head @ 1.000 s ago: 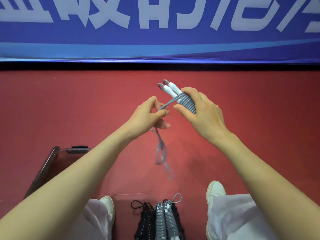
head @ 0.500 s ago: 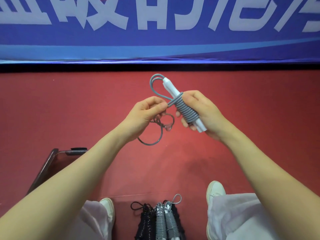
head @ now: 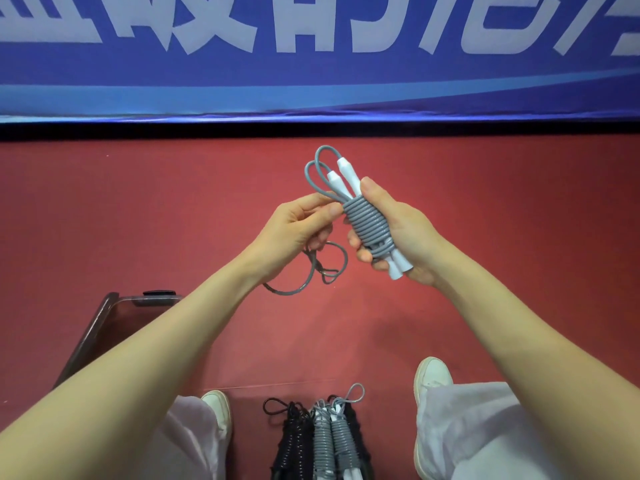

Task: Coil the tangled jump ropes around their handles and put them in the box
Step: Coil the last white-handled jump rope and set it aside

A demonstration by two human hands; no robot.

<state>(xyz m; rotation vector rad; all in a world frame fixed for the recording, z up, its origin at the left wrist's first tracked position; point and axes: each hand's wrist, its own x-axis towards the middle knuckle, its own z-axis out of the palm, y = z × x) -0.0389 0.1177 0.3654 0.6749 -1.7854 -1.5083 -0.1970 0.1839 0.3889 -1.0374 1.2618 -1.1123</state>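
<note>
Centre frame: R hand [head: 398, 233] grips handles [head: 348, 176] w/ grey rope [head: 369, 220] coiled round, axis running upper-left to lower-right. L hand [head: 298, 226] pinches rope at coil's left edge; loose tail [head: 313, 271] hangs below it. I'd wrap that next.

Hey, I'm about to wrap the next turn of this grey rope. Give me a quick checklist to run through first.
1. Both white handles gripped side by side in the right hand: ok.
2. Grey rope wound snugly round the handles: ok, though the lowest turns cross.
3. Left hand pinching the rope right beside the coil: ok.
4. Loose tail fully wound: not ok, loops hang below the left hand.
5. Tail free of knots: cannot tell, its strands cross.
6. Room in the box at lower left: cannot tell, the left arm covers it.
</note>
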